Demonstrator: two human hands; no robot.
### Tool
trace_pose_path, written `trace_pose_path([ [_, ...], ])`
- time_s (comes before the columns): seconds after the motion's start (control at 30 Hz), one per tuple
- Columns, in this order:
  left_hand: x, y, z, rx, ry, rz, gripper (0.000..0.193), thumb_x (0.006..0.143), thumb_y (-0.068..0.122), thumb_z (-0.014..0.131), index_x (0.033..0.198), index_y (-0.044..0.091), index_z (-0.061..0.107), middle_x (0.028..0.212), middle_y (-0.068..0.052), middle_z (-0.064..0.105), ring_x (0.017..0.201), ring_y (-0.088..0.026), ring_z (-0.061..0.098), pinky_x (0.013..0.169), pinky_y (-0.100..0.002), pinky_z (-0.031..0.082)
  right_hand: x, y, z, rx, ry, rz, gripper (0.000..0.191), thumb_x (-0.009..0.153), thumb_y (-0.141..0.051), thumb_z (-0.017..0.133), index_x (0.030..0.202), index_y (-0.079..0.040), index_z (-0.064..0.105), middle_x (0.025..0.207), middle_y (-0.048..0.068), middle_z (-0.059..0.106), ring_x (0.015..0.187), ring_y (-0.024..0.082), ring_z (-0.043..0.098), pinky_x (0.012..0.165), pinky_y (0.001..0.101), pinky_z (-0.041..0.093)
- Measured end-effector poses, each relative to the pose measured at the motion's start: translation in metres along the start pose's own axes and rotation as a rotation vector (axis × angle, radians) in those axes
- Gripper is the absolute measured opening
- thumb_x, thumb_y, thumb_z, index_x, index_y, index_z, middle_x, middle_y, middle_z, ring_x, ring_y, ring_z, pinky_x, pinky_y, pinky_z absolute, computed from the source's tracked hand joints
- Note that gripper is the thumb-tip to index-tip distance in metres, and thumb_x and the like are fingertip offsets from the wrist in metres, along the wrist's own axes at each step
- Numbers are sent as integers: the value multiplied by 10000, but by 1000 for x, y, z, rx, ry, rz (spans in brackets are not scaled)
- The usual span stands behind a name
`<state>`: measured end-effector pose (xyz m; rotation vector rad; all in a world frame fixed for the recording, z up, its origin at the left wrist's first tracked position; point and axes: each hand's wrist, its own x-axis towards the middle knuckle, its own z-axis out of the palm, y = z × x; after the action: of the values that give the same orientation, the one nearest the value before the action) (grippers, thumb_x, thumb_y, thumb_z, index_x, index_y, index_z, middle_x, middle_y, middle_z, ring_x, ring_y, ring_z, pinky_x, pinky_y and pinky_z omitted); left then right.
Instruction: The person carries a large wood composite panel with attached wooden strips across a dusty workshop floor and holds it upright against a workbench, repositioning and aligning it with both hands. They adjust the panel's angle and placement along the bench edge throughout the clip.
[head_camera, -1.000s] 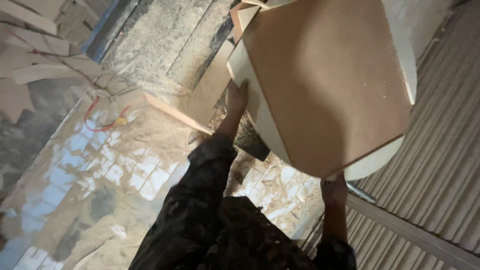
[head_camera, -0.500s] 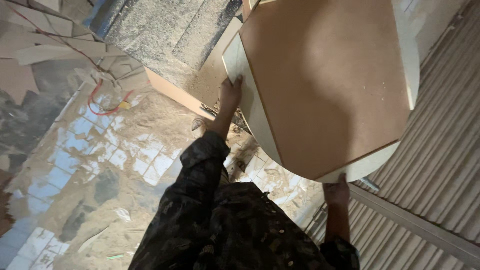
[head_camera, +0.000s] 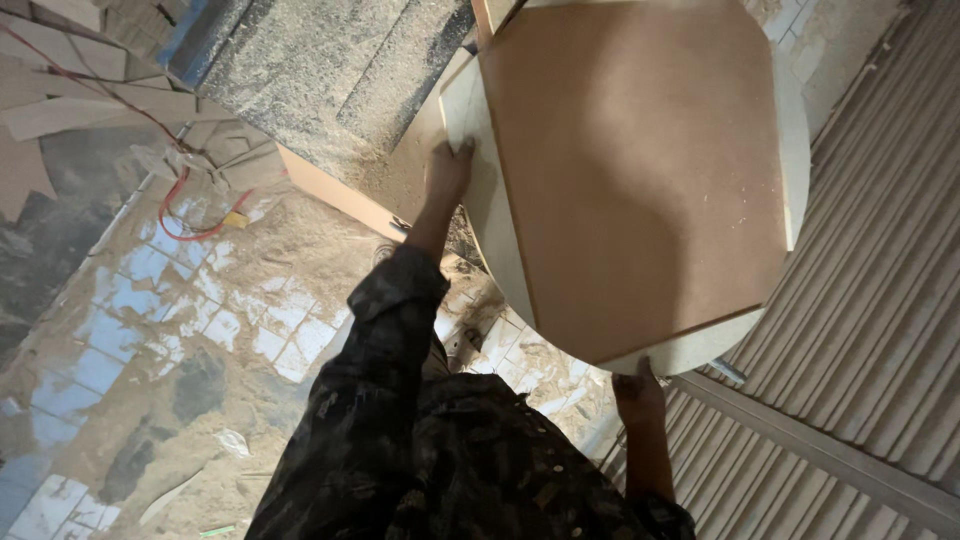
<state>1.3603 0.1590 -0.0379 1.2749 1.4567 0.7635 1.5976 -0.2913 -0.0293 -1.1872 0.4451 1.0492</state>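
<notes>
Sawdust-covered tiled floor (head_camera: 150, 330) beneath carried brown board (head_camera: 630, 170).

Warm, moderate light falls from above. The brown board (head_camera: 640, 180) is evenly lit with soft shading across its face. The tiled floor (head_camera: 130, 330) shows pale bluish glare at the left. The dark sleeve (head_camera: 380, 400) is underexposed. Focus is slightly soft throughout
</notes>
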Motion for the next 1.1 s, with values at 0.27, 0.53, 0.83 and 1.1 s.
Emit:
trace_pose_path([
  [0.27, -17, -1, 10, -143, 32, -49, 476, 997, 421, 572, 1077, -29, 707, 925, -286, 733, 891, -442, 754, 791, -535, 543, -4, 17, 11, -23, -142, 21, 249, 1132, -325, 553, 1178, -86, 607, 852, 76, 659, 747, 200, 620, 736, 351, 561],
  [0.53, -36, -29, 40, -51, 123, -152, 512, 1000, 419, 551, 1229, -30, 642, 1027, -326, 705, 987, -505, 692, 837, -570, 529, 7, 25, 10, -281, -287, 34, 285, 1105, -330, 568, 1134, -49, 609, 795, 68, 636, 728, 183, 588, 752, 346, 560],
  [0.83, -2, -19, 57, 24, 151, -130, 456, 989, 412, 543, 1161, 23, 706, 953, -298, 725, 940, -484, 703, 839, -565, 538, 20, 16, 20, -86, -63, 111, 254, 1059, -360, 598, 1208, -154, 607, 997, -26, 674, 889, 140, 608, 642, 283, 470],
  [1.1, 31, 18, 74, 24, 213, -98, 450, 958, 393, 587, 1177, 11, 681, 1019, -295, 717, 975, -493, 684, 844, -566, 523, 44, -3, 50, -151, -10, 66, 311, 1041, -411, 591, 1214, -153, 607, 997, 5, 688, 808, 129, 636, 561, 263, 468],
])
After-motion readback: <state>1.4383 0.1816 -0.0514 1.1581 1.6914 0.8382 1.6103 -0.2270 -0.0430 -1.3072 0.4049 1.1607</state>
